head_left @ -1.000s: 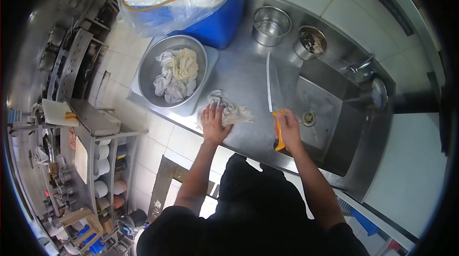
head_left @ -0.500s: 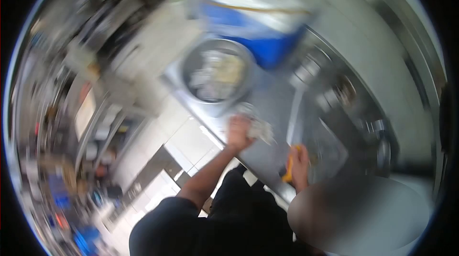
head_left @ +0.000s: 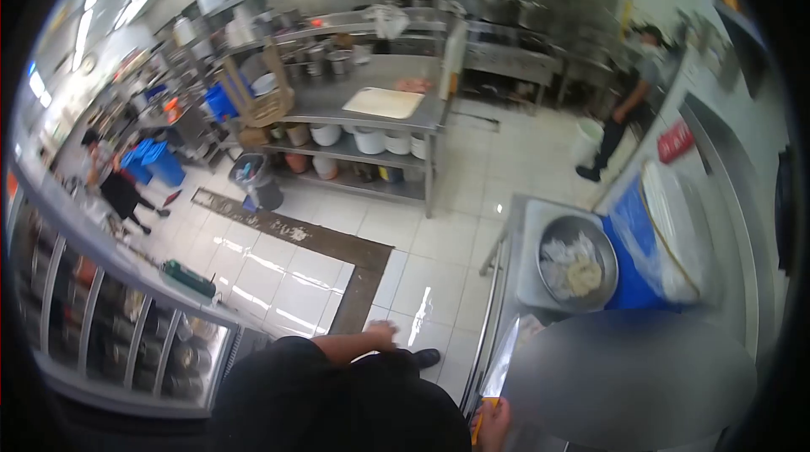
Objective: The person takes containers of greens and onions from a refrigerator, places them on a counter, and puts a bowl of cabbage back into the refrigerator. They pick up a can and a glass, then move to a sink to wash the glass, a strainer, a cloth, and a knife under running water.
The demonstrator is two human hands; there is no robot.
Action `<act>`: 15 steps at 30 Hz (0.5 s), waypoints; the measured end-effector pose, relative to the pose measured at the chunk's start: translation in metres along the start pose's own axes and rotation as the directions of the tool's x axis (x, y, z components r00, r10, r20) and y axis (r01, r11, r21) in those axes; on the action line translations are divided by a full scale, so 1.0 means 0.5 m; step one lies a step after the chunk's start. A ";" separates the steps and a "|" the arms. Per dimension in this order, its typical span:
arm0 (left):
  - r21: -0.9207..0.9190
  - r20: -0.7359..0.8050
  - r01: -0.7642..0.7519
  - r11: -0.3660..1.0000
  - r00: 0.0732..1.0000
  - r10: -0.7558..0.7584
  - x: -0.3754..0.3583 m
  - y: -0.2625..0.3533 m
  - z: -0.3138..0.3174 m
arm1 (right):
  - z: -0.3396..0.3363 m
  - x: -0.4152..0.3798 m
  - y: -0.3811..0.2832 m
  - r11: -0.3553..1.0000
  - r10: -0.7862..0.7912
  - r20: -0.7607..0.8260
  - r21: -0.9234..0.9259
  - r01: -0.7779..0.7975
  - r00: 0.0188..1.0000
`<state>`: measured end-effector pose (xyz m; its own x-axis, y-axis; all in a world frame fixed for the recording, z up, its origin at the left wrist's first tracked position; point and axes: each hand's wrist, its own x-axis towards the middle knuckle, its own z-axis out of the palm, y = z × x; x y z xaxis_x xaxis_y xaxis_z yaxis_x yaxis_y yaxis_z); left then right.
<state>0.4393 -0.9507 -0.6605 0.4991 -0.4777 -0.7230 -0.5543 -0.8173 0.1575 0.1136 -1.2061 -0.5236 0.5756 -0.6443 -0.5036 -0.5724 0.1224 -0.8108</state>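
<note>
My right hand is closed on the yellow handle of a large knife at the bottom of the view, its blade pointing up along the counter's edge. My left hand is off the counter, over the tiled floor beside my dark-clothed leg; its fingers are small and unclear. A steel bowl with pale, plastic-wrapped contents sits on the steel counter. Part of a clear bag shows by the blade. A grey blur hides the counter's near part.
A blue bin with a plastic liner stands right of the bowl. A steel worktable with a white board is ahead. One person stands at the back right, another at the left. A glass-fronted fridge is lower left.
The view has swung left and up toward the room. My left hand has come off the pale item on the counter. The knife stays in my right hand.
</note>
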 end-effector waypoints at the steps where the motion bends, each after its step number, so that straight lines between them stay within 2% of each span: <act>1: -0.127 0.136 0.249 0.960 0.963 -0.232 -0.015 -0.065 0.016 | 0.025 0.045 0.062 0.999 -0.039 0.039 -0.023 0.040 0.998; 2: -0.145 0.244 0.345 0.927 0.921 -0.305 0.063 -0.181 0.114 | 0.046 0.088 0.085 0.996 -0.076 0.078 -0.044 0.079 0.994; 3: -0.226 0.224 0.420 0.879 0.901 -0.372 0.112 -0.272 0.198 | 0.058 0.087 0.025 1.000 -0.021 0.129 0.004 0.020 0.991; 4: -0.307 0.210 0.483 0.820 0.875 -0.436 0.127 -0.327 0.236 | 0.073 0.051 -0.100 0.998 0.033 0.178 0.046 -0.042 0.983; 5: -0.157 0.258 0.323 0.933 0.925 -0.277 0.118 -0.353 0.247 | 0.094 0.044 -0.181 0.991 0.086 0.226 0.084 -0.107 0.970; 6: -0.007 0.322 0.130 0.992 0.939 -0.121 0.116 -0.379 0.246 | 0.127 0.093 -0.177 0.989 0.036 0.227 0.130 -0.067 0.973; 7: -0.202 0.264 0.311 0.929 0.931 -0.254 0.135 -0.395 0.276 | 0.167 0.158 -0.152 0.983 -0.014 0.228 0.180 -0.028 0.974; 8: -0.399 0.238 0.451 0.798 0.892 -0.385 0.159 -0.403 0.284 | 0.199 0.216 -0.145 0.974 -0.059 0.227 0.228 0.006 0.972; 9: -0.426 0.206 0.410 0.807 0.912 -0.355 0.170 -0.424 0.270 | 0.229 0.271 -0.179 0.984 -0.174 0.249 0.075 0.161 0.953; 10: -0.448 0.181 0.368 0.815 0.930 -0.320 0.166 -0.410 0.265 | 0.262 0.338 -0.210 0.981 -0.177 0.269 0.127 0.148 0.947; 12: -0.543 0.073 0.352 0.762 0.924 -0.375 0.198 -0.428 0.240 | 0.354 0.459 -0.269 0.969 -0.157 0.328 0.236 0.080 0.932; 14: -0.628 0.093 0.312 0.713 0.939 -0.330 0.233 -0.452 0.209 | 0.459 0.514 -0.438 0.972 -0.129 0.284 0.227 0.065 0.950; 15: -0.657 0.100 0.288 0.697 0.949 -0.298 0.247 -0.465 0.185 | 0.503 0.571 -0.483 0.960 -0.161 0.296 0.268 0.080 0.941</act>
<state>0.5681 -0.7900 -0.8483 0.5723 -0.1774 -0.8006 0.1950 -0.9189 0.3430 0.5630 -1.2295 -0.5465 0.8072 -0.4025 -0.4317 -0.3469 0.2682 -0.8987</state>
